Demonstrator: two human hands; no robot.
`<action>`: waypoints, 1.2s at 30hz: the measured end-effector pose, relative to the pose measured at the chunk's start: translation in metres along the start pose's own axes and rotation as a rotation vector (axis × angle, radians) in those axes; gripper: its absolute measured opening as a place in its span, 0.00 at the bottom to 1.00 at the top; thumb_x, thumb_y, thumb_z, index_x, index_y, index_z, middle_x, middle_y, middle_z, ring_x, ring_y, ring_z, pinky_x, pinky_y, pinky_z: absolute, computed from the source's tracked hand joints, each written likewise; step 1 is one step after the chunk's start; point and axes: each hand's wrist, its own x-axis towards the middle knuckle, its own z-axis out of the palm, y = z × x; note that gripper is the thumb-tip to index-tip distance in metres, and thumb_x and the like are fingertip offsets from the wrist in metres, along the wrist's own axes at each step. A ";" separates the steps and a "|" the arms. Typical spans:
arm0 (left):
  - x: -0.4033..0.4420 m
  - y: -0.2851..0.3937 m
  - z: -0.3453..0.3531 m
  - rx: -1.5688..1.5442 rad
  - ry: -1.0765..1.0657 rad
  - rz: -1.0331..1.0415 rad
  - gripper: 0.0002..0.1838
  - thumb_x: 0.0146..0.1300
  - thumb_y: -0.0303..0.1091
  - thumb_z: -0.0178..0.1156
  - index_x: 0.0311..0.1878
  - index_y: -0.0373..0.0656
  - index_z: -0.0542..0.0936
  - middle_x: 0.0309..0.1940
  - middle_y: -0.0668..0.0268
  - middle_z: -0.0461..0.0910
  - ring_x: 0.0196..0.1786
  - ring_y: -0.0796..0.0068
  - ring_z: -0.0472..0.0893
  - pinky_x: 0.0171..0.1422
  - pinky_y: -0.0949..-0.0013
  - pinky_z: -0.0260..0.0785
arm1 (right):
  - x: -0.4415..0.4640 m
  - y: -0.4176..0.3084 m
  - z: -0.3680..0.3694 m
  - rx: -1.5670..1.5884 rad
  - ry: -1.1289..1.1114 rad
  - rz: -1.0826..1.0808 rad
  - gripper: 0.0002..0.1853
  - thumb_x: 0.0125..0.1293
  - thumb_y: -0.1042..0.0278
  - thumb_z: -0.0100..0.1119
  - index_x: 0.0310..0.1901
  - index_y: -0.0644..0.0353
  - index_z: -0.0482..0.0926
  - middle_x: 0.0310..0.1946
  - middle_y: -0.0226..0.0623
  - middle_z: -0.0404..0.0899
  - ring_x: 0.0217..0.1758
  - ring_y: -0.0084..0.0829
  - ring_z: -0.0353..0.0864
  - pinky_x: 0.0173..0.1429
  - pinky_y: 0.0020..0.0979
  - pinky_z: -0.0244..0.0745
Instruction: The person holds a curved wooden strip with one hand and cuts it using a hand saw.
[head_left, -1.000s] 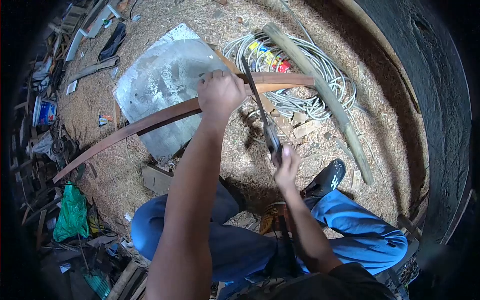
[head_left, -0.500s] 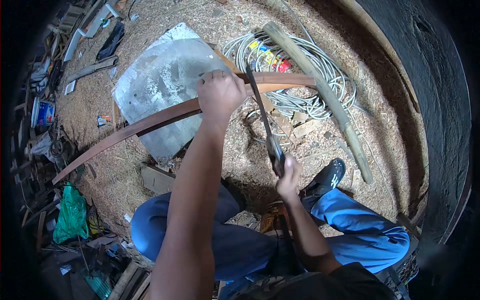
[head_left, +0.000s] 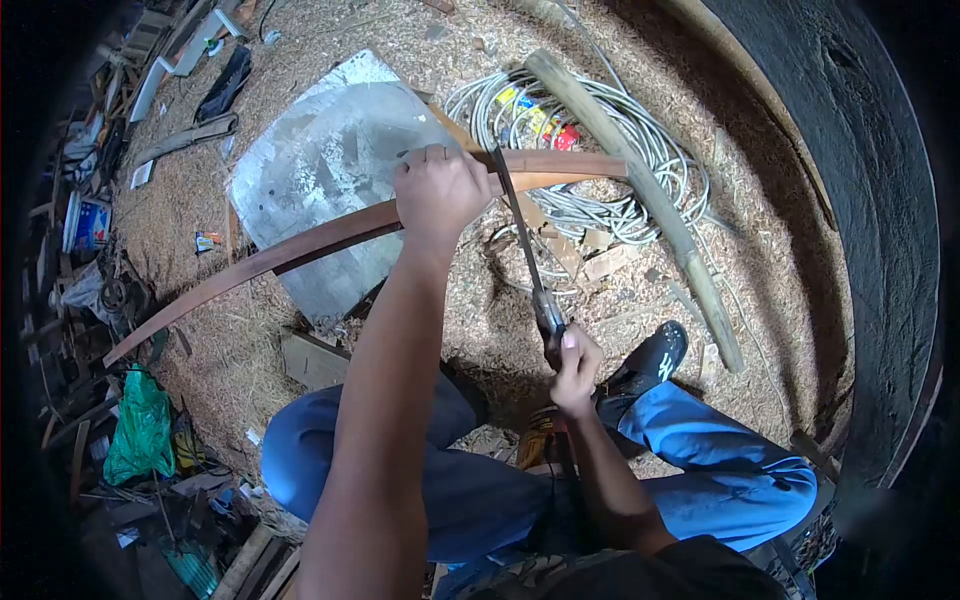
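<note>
Item one, curved wooden strip (head_left: 290,247): long, narrow, reddish brown, bowed in one smooth arc, paler along its lower face toward the right end; held above the shavings-covered floor (head_left: 235,345), passing over the metal sheet (head_left: 350,125), its right end overlapping the wooden pole (head_left: 665,210) in view – contact there I cannot tell. Item two, my left hand (head_left: 443,192): closed over the strip, knuckles up, beside the blade. Item three, saw-like tool (head_left: 522,232): dark, slim blade laid across the strip just right of that grip. Item four, my right hand (head_left: 577,368): wrapped round the tool's handle, thumb on top. Stage, as I judge it: blade work at the crossing; depth of any cut, hidden. A further stroke would call for a firm left hold, the blade kept in line and clear of my knuckles – the thin strip may flex or chatter. Outlying stock: coiled cable (head_left: 622,217) under the pole, cardboard scraps (head_left: 610,261) near the coil, green bag (head_left: 140,430) at far left.
</note>
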 end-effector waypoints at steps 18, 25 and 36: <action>0.000 0.002 -0.003 -0.032 -0.034 0.004 0.18 0.63 0.40 0.51 0.25 0.41 0.84 0.28 0.57 0.84 0.36 0.57 0.85 0.43 0.54 0.76 | 0.050 -0.018 0.017 -0.154 0.026 0.030 0.22 0.76 0.59 0.53 0.23 0.62 0.69 0.17 0.23 0.62 0.21 0.18 0.58 0.25 0.29 0.52; 0.001 0.000 -0.002 -0.062 -0.022 -0.019 0.18 0.63 0.39 0.51 0.25 0.41 0.84 0.28 0.57 0.84 0.35 0.57 0.84 0.43 0.54 0.76 | 0.021 0.006 0.008 -0.023 0.019 0.076 0.22 0.74 0.61 0.55 0.22 0.61 0.68 0.16 0.23 0.59 0.22 0.16 0.57 0.26 0.28 0.52; 0.000 0.003 -0.008 -0.061 -0.215 -0.046 0.19 0.64 0.42 0.49 0.34 0.40 0.87 0.38 0.57 0.86 0.45 0.58 0.84 0.52 0.52 0.73 | 0.063 -0.012 0.021 -0.062 0.017 0.102 0.25 0.75 0.57 0.54 0.21 0.61 0.64 0.16 0.23 0.57 0.21 0.19 0.53 0.26 0.29 0.49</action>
